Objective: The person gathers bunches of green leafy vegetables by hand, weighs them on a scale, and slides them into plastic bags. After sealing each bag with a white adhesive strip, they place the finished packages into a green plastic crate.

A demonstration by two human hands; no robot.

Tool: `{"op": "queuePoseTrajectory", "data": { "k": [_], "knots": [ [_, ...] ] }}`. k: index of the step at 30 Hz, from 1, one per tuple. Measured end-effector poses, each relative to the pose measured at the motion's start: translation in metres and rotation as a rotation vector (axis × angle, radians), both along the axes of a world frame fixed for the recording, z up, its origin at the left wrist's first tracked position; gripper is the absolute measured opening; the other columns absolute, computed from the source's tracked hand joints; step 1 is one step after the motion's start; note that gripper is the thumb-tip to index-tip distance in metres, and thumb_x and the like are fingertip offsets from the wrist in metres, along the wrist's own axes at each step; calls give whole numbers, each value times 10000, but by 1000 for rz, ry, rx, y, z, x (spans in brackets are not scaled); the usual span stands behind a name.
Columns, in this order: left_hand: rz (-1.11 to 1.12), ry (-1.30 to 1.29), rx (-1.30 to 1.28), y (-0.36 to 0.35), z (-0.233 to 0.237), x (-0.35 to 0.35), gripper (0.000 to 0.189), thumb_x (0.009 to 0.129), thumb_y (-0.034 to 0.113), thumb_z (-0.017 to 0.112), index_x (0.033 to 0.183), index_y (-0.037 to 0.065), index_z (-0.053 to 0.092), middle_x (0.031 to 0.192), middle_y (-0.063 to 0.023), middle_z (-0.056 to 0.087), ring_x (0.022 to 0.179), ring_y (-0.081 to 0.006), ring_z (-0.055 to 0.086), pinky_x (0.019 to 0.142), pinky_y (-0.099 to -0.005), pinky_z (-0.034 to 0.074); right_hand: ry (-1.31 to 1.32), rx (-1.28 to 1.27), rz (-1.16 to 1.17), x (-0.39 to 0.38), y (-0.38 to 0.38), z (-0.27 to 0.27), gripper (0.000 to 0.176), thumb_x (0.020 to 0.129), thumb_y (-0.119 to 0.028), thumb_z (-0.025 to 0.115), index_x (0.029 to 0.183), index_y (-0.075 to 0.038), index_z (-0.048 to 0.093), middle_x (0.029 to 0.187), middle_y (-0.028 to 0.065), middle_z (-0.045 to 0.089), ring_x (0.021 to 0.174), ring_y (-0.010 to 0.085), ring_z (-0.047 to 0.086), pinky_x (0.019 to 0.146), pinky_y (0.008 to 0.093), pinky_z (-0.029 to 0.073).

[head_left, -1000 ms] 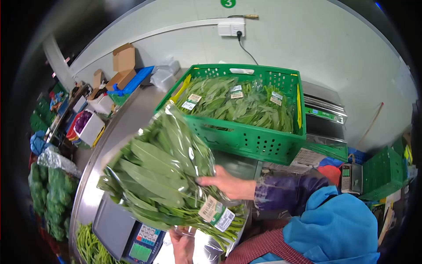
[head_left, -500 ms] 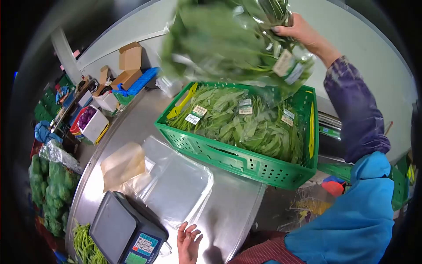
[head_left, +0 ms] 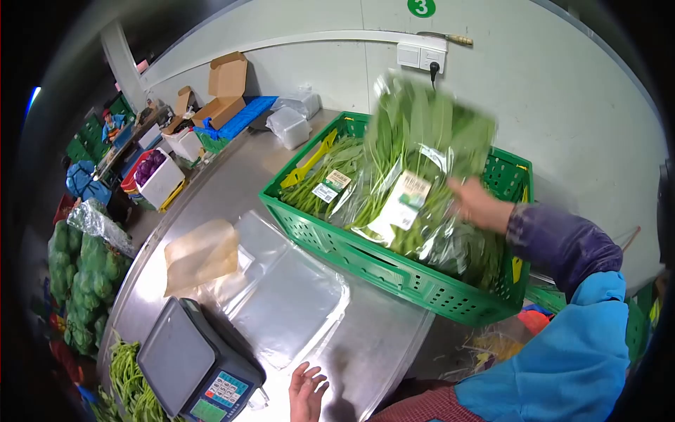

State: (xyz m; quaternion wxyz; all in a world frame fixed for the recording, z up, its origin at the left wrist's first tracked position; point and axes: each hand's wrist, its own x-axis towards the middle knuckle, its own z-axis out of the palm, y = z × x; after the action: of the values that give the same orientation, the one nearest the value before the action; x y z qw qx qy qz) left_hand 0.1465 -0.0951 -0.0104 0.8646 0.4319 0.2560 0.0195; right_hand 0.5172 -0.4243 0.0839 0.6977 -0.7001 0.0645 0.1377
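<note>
My right hand grips a clear, labelled bag of leafy greens over the green crate. The bag is partly blurred and covers much of the crate's contents. Other bagged greens lie in the crate's left part. Low in the view, my left hand is held over the metal table with its fingers apart and nothing in it. Just above it lies a stack of clear plastic bags. A scale stands to its left.
Brown paper lies above the scale. Loose green stems are at the lower left. Clear containers and an open cardboard box are at the back. Net sacks stand far left; two people are in the background.
My right hand has come down with the bag of greens, from high above the crate to just over its contents. The bag now hangs more upright. My left hand has barely moved.
</note>
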Motion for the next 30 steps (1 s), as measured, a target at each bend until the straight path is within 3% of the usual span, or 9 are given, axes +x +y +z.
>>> {"op": "queuePoseTrajectory", "data": {
  "k": [4,8,11,13,14,16,21,24,30],
  "knots": [
    [-12,48,6,1,-3,-3,437,869,148,527,1274,51,394,1170,-97,511,1000,-198,515,863,-346,417,501,-323,602,-26,2,10,305,901,-256,466,911,44,519,721,110,600,583,229,599,514,304,523],
    [0,55,15,-1,-5,-5,430,872,151,525,1269,49,396,1168,-99,510,998,-198,513,859,-347,417,-483,-1359,659,3,21,67,323,828,-315,537,818,1,606,688,107,617,658,286,622,591,386,515],
    [60,103,21,-3,-5,-6,414,873,144,529,1261,53,415,1122,-87,539,968,-179,528,833,-323,430,-544,-1393,557,23,37,65,453,770,-411,569,1040,-48,577,911,162,605,867,331,593,734,422,484],
    [7,93,-83,-2,0,0,406,825,53,541,1209,36,410,1119,-111,514,992,-212,515,881,-359,420,-1109,-987,466,58,39,19,658,765,-511,540,1264,-97,424,1226,230,444,1114,373,457,898,448,400],
    [-5,117,-12,-2,0,-1,438,831,153,572,1218,38,405,1110,-124,516,960,-226,525,857,-363,431,-815,-1192,702,70,34,-12,788,769,-558,520,1382,-153,235,1374,263,233,1223,426,312,998,468,293],
    [-3,111,-21,2,2,-9,369,866,126,528,1211,53,420,1111,-102,519,954,-185,527,856,-328,428,-564,-1311,938,81,36,-37,794,754,-592,527,1368,-147,291,1365,288,252,1238,442,295,1014,480,276],
    [119,152,-67,17,-11,-43,343,879,145,535,1203,74,446,1106,-80,524,965,-169,527,877,-334,419,-532,-1789,1074,101,164,69,485,697,-360,652,1090,-87,571,987,146,617,915,289,590,784,367,458],
    [202,168,-76,23,-14,-62,334,884,154,535,1199,73,458,1102,-73,528,973,-158,526,880,-324,420,-1317,-1086,816,82,278,53,393,696,-283,645,991,-38,558,876,156,619,842,339,583,720,405,460],
    [383,264,-46,23,-21,-114,368,875,197,561,1204,73,452,1112,-46,522,986,-119,511,869,-269,418,-1537,-722,1007,-5,470,-87,517,699,-288,672,1128,-64,492,1131,161,526,1021,326,503,833,421,416]
  ]
}}
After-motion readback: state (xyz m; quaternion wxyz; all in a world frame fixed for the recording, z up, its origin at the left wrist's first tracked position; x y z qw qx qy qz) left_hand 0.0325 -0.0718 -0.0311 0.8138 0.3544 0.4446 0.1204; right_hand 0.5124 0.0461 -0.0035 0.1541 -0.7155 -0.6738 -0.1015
